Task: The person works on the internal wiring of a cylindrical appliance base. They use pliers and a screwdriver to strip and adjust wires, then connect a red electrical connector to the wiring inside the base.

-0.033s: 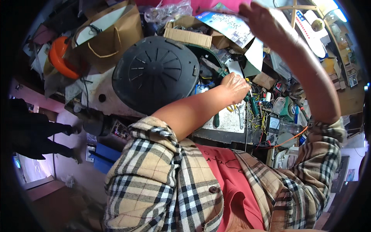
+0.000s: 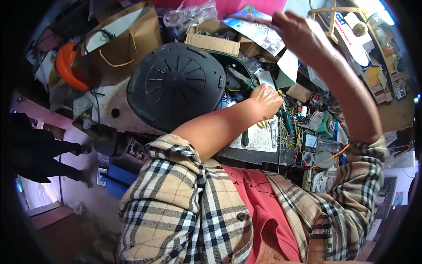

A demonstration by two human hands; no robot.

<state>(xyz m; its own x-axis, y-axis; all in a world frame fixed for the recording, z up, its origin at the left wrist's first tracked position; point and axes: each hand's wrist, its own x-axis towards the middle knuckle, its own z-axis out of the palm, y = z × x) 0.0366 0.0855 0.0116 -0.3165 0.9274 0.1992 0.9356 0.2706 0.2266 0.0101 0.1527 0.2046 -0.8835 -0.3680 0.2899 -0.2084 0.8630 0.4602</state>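
Observation:
My left hand is closed low over the cluttered bench, in front of a pair of green-handled pliers. What its fingers hold is hidden beneath the knuckles; a bit of yellow shows by the fingertips. Raised high at the far right, my right hand is closed around a long, thin dark tool pointing left, too blurred to name its kind. A big black round plastic cover with radial slots lies left of my left hand. Right of that hand are green-handled tools and a small analog meter.
A brown paper bag and an orange curved object stand at the left. Behind the cover sits an open cardboard box beside a printed sheet. An orange cable crosses the right side. Another person is at far left.
My right hand has come down slightly with the thin tool. My left hand stays almost in place.

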